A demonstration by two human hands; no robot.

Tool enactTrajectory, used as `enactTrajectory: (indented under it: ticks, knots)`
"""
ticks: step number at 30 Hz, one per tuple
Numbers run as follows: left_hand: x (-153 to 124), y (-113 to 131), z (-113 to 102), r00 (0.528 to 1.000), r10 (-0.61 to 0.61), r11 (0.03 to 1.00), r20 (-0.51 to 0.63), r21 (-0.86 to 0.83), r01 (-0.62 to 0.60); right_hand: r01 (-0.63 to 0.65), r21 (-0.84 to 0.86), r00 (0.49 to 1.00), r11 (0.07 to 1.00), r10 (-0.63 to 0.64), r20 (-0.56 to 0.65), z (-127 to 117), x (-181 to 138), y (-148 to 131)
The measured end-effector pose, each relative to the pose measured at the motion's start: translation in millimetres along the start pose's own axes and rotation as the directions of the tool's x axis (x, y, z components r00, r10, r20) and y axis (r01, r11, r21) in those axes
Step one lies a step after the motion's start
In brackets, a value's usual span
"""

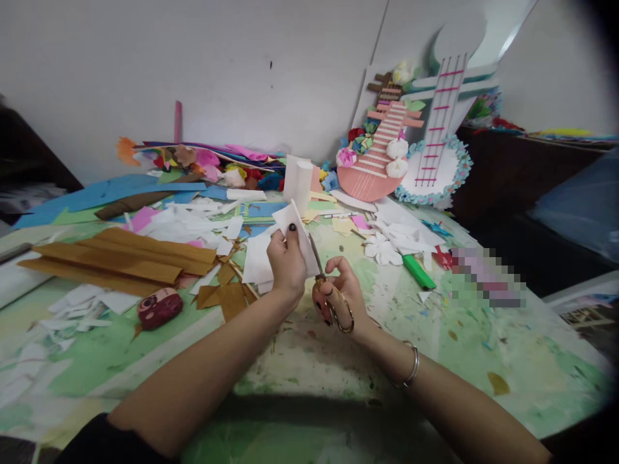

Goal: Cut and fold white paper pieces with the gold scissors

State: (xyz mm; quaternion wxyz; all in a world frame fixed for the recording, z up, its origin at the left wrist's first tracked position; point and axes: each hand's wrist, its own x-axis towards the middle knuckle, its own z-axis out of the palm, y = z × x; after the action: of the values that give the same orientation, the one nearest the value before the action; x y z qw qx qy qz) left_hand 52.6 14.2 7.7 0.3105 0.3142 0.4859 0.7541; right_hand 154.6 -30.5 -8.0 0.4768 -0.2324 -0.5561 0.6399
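Note:
My left hand (289, 261) grips a folded piece of white paper (293, 222), its thumb pressed on the near face. The paper stands tilted above the table, in front of my left palm. In my right hand (349, 293) is a pair of scissors (319, 278) with gold-coloured handles, fingers through the loops. The blades point up and away, along the right edge of the paper; whether they are parted I cannot tell. Behind the hands stands a white paper roll (303, 183). Left of my left hand lie white sheets (258, 261).
Brown folded paper (120, 258) and a dark red owl-faced object (159, 308) lie on the left. On the right are a white paper flower (383, 248) and a green tube-like item (418, 272). Paper-craft lutes (370, 171) lean against the back wall. White scraps (82, 306) litter the table.

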Motion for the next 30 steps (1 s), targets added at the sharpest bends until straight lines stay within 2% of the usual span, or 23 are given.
enactTrajectory:
  ticks: [7, 11, 16, 23, 30]
  knots:
    - [-10, 3, 0, 0.997, 0.051, 0.997, 0.052, 0.05, -0.054, 0.003, 0.035, 1.0, 0.999, -0.004, 0.019, 0, 1, -4]
    - [-13, 2, 0, 0.997, 0.015, 0.999, 0.075, 0.035, -0.018, -0.016, 0.015, 1.0, 1.0, 0.016, -0.008, 1, 0, -7]
    - [-11, -1, 1, 0.999, -0.011, 0.999, 0.046, 0.034, 0.01, 0.01, 0.015, 0.998, 1.0, -0.009, -0.064, -1, 1, -5]
    - [-13, 0, 0, 0.996, 0.048, 0.997, 0.078, 0.053, -0.053, 0.015, 0.049, 0.999, 0.999, -0.013, -0.04, 0, 0, -5]
    - [-21, 2, 1, 0.991, 0.053, 0.996, 0.12, 0.066, -0.061, 0.008, 0.033, 0.996, 0.999, -0.005, -0.087, 1, 1, -9]
